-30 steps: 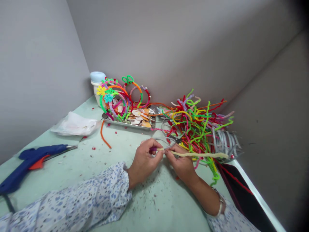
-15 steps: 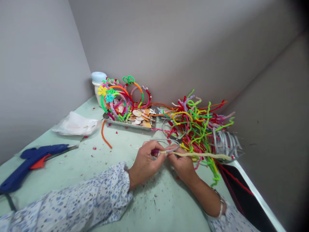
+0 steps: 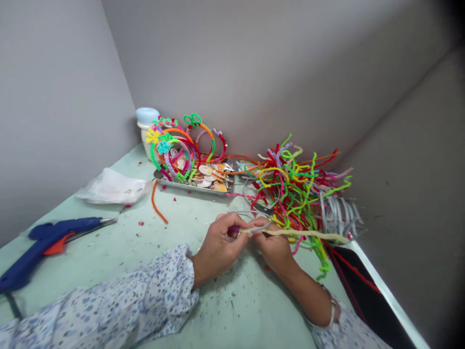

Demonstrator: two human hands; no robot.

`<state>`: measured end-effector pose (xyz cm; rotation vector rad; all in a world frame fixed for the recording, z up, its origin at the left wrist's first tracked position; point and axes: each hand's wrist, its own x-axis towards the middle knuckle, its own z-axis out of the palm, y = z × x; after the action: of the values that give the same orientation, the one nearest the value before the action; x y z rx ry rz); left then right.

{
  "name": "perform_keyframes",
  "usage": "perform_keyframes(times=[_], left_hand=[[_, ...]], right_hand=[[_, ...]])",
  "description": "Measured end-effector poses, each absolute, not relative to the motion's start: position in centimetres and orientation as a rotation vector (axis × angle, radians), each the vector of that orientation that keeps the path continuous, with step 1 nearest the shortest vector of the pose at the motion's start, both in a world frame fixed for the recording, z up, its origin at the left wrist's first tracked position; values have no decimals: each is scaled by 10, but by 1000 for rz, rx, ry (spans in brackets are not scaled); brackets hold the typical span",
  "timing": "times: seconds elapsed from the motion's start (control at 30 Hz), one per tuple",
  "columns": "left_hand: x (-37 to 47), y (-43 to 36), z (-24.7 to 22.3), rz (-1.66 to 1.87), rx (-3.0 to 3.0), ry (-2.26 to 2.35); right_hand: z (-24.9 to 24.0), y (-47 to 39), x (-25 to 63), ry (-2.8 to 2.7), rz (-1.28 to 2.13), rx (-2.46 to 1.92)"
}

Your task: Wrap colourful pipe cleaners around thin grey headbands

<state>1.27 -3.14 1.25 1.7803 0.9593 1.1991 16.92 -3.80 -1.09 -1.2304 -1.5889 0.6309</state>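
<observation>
My left hand [image 3: 221,247] is closed on the purple-wrapped end of a thin grey headband [image 3: 261,227], thumb and fingers pinched together. Against it, my right hand [image 3: 273,248] pinches a pale yellow pipe cleaner [image 3: 308,233] where it meets the band. The pipe cleaner's long free end stretches to the right over the pile. The fingertips of both hands nearly touch, and they partly hide the join.
A metal tray [image 3: 196,188] holds shells and decorated headbands. Tangled pipe cleaners [image 3: 298,194] lie right, beside bundled grey bands [image 3: 343,215]. A blue glue gun [image 3: 54,242], a white plastic bag [image 3: 112,186] and a lidded white container [image 3: 146,131] are on the left.
My right fingers have shifted slightly at the join, and the grey band has tilted a little. My left hand keeps its hold on the purple end.
</observation>
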Motion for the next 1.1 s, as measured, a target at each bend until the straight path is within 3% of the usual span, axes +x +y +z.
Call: perform_keyframes(times=[1.1], left_hand=[[10, -30, 14, 1030, 1566, 776]], right_hand=[[-4, -36, 173, -1430, 800, -1284]])
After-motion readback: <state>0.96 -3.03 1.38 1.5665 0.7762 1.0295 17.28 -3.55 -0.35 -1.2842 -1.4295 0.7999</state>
